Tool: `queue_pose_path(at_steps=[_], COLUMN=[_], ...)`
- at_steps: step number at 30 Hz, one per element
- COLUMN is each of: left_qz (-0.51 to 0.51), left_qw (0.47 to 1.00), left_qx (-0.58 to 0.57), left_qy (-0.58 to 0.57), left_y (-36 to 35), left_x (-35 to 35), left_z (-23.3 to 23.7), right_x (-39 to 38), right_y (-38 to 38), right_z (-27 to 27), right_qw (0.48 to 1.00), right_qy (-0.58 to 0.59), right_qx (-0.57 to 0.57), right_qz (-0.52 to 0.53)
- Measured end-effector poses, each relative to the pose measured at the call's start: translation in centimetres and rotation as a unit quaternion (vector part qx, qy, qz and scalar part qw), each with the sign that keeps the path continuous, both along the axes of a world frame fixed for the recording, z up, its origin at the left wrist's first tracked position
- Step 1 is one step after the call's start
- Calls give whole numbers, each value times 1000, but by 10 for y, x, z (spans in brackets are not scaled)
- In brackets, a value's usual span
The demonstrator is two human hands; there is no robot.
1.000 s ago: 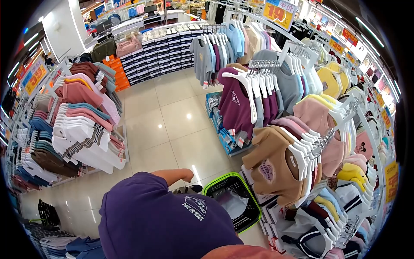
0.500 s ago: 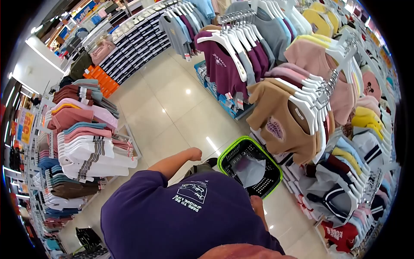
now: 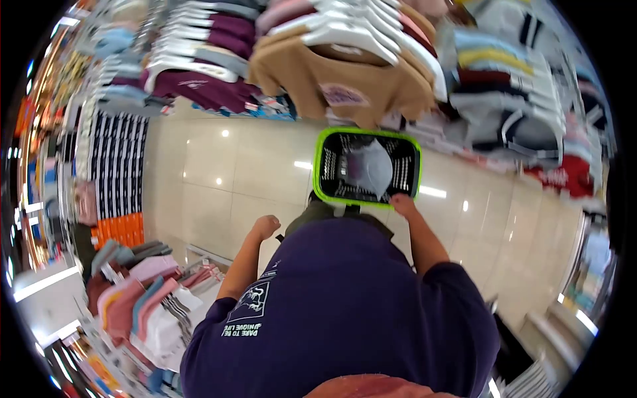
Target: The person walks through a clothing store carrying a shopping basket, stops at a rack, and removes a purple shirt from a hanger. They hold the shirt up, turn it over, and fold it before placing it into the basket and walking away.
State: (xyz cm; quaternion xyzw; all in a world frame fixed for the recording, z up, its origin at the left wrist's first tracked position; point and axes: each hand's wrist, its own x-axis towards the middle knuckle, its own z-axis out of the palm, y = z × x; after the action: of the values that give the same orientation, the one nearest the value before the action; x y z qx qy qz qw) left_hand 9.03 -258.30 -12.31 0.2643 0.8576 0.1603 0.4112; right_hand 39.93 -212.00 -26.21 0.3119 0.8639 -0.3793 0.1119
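basket [image 3: 318, 164] has right hand [image 3: 401, 203] at its rim, fingers' grip i cannot tell; left hand [image 3: 267, 227] curls its fingers together.

Package [image 3: 373, 169] in basket [image 3: 318, 162]; hanging tops [image 3: 298, 83] beyond; boxes [image 3: 119, 149] left.

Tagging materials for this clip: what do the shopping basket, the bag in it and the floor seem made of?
Shopping basket: likely moulded plastic, black with a bright green rim; the perforated walls suggest it.
Bag: probably thin, translucent plastic film, judging by its pale, filmy look; contents unclear.
Floor: glossy tile, maybe ceramic; straight joints and bright reflections.
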Motion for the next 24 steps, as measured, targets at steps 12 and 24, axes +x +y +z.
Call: queue_pose_path(at_steps=[12,24], left_qz=[-38,-91], left_qw=[998,990], left_qx=[-35,-93], left_qy=[-28,-49], left_y=[3,15], left_x=[-20,-28], left_z=[24,4], right_x=[16,-25], right_y=[-36,-49], right_z=[-17,-68], right_qw=[983,994], right_qy=[-114,-61], right_qx=[-52,-31], right_qz=[-133,-82])
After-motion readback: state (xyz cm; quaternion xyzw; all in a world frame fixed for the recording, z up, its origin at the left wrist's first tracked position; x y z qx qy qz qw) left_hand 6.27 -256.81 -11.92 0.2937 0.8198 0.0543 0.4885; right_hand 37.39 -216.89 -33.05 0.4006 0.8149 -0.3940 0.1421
